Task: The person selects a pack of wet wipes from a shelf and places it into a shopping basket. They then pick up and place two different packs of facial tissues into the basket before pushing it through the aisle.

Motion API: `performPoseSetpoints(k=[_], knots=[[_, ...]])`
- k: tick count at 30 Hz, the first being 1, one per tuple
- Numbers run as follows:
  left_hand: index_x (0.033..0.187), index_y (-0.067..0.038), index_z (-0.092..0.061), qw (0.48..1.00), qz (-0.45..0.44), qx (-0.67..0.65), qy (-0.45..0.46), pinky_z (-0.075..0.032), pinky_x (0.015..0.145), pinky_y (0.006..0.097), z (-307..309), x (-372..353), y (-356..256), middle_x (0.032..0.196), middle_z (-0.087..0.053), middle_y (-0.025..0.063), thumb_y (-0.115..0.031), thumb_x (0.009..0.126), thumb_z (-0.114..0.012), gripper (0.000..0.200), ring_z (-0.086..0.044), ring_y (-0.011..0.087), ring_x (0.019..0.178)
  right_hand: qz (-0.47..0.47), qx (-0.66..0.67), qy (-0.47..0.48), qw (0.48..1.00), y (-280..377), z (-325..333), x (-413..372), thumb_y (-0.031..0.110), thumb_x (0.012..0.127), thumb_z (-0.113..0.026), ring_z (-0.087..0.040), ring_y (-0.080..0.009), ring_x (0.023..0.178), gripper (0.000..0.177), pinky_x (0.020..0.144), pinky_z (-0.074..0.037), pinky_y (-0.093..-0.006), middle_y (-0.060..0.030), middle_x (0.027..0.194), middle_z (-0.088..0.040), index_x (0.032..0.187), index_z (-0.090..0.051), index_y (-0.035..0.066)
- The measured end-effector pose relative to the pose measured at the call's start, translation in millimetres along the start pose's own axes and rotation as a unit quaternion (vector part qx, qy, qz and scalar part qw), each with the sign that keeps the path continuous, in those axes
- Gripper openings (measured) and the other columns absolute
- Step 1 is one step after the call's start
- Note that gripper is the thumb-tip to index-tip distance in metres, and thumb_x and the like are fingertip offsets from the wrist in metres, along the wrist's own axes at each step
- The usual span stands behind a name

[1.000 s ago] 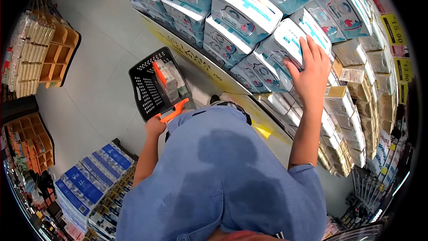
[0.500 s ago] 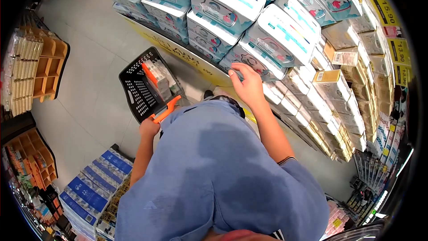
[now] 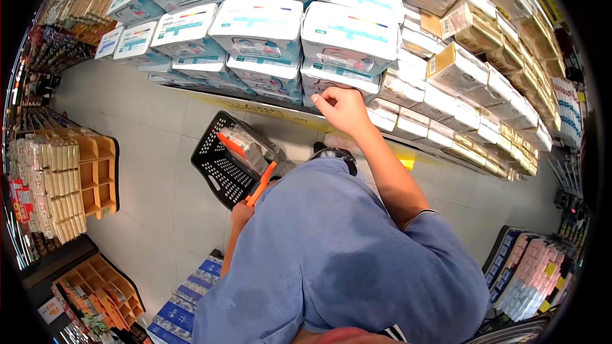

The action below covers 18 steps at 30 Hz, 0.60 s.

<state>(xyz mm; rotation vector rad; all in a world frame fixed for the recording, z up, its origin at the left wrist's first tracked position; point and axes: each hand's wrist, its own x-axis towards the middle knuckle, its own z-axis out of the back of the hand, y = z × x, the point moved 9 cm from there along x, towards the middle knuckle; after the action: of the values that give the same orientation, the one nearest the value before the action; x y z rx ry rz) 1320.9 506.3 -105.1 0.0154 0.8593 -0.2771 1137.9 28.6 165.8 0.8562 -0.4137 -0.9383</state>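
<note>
Glossy, soft-cornered packs (image 3: 258, 25) in white and teal plastic wrap are stacked across the top of the frame. Below them, centre left, hangs a black perforated plastic basket (image 3: 217, 165) with small boxes (image 3: 247, 145) inside. The left hand (image 3: 242, 212) is clenched round its orange handle (image 3: 261, 185). At upper centre, the right hand (image 3: 344, 107) curls its fingers (image 3: 326, 97) against one pack (image 3: 341, 64); whether they grip it cannot be told.
</note>
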Motion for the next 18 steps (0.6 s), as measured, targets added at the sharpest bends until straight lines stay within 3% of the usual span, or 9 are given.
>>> performPoseSetpoints(k=[2, 5, 6, 13, 18], knots=[[0.115, -0.012, -0.07, 0.999, -0.026, 0.003, -0.022, -0.053, 0.084, 0.0434, 8, -5, -9, 0.104, -0.071, 0.0178, -0.043, 0.077, -0.066, 0.048, -0.067, 0.0353, 0.101, -0.05, 0.105, -0.055, 0.992, -17, 14, -11, 0.031, 0.089, -0.066, -0.055, -0.0185, 0.05, 0.032, 0.052, -0.045, -0.034, -0.0119, 0.056, -0.059, 0.078, -0.071, 0.001], [0.113, -0.008, -0.069, 1.0, -0.002, -0.003, -0.001, -0.052, 0.084, 0.043, 20, -22, -25, 0.103, -0.071, 0.019, -0.042, 0.077, -0.066, 0.05, -0.067, 0.036, 0.101, -0.065, 0.13, -0.118, 0.982, -39, 27, -24, 0.031, 0.09, -0.065, -0.048, -0.0167, 0.047, 0.034, 0.049, -0.041, -0.034, -0.0111, 0.054, -0.055, 0.076, -0.068, 0.0], [0.113, -0.008, -0.069, 1.0, 0.001, -0.002, 0.002, -0.052, 0.084, 0.043, 21, -21, -26, 0.103, -0.071, 0.0191, -0.042, 0.077, -0.067, 0.05, -0.067, 0.036, 0.101, -0.117, 0.1, -0.07, 0.986, -47, 23, -24, 0.028, 0.094, -0.063, -0.054, -0.0085, 0.06, 0.029, 0.057, -0.045, -0.0268, -0.0056, 0.064, -0.066, 0.094, -0.075, 0.001], [0.111, -0.007, -0.07, 0.999, -0.033, 0.023, 0.027, -0.052, 0.084, 0.0429, 16, -1, -21, 0.103, -0.071, 0.0195, -0.042, 0.076, -0.067, 0.049, -0.066, 0.0363, 0.101, -0.15, 0.107, -0.074, 0.98, -42, 30, -14, 0.037, 0.089, -0.07, -0.049, -0.0108, 0.048, 0.037, 0.052, -0.042, -0.0296, -0.0082, 0.052, -0.058, 0.082, -0.075, 0.001], [0.11, -0.006, -0.07, 0.996, -0.061, 0.047, 0.049, -0.052, 0.084, 0.0428, 19, 16, -23, 0.103, -0.07, 0.0198, -0.042, 0.076, -0.067, 0.049, -0.066, 0.0364, 0.1, -0.111, 0.097, -0.103, 0.984, -37, 34, -7, 0.035, 0.088, -0.07, -0.055, -0.0156, 0.049, 0.035, 0.053, -0.045, -0.0314, -0.0103, 0.054, -0.06, 0.081, -0.075, 0.001]])
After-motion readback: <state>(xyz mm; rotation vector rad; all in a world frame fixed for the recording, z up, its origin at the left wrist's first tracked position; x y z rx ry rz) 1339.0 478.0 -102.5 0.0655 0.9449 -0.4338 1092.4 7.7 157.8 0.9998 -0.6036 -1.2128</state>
